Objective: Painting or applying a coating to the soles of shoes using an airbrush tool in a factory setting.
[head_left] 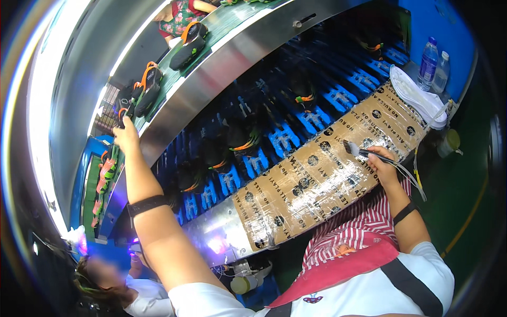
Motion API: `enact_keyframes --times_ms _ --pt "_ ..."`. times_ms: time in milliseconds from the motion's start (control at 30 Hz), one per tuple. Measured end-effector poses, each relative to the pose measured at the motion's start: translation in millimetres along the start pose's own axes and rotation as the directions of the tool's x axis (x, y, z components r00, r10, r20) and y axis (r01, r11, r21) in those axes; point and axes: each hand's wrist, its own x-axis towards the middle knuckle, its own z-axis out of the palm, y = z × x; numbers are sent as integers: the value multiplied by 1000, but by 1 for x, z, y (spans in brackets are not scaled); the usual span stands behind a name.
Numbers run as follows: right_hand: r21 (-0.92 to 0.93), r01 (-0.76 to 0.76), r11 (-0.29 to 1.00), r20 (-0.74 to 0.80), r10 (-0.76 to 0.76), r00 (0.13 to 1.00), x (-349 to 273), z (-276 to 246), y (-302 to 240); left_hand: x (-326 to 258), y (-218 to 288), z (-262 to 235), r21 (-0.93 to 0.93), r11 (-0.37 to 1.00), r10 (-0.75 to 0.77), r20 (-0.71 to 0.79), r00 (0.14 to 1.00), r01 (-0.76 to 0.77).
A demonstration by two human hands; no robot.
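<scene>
Reaching up, the left hand (125,136) closes its fingers on a black, orange-strapped shoe (128,105) on the green conveyor belt (222,24); lift it squarely. The right hand (381,165) grips a small dark-handled brush (362,152) over the taped cardboard desk (296,195).

A curved steel conveyor (248,47) with a green belt carries black-and-orange shoes (188,45) on the far left. Nearer, a tape-wrapped brown cardboard-covered bench top (317,174) holds two clear plastic water bottles (434,66) far right.
</scene>
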Motion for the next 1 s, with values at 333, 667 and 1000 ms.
enact_keyframes --times_ms 333,667,1000 --pt "-94 -36 995 -62 30 998 0 -5 0 52 -97 -32 -311 841 -456 29 889 442" --pt "-160 -17 987 -133 -4 991 0 6 -10 110 -175 -7 478 874 -119 33 992 89" --pt "-91 -8 996 -79 1 997 1 4 -9 122 -245 -28 134 990 95 -386 918 -46"
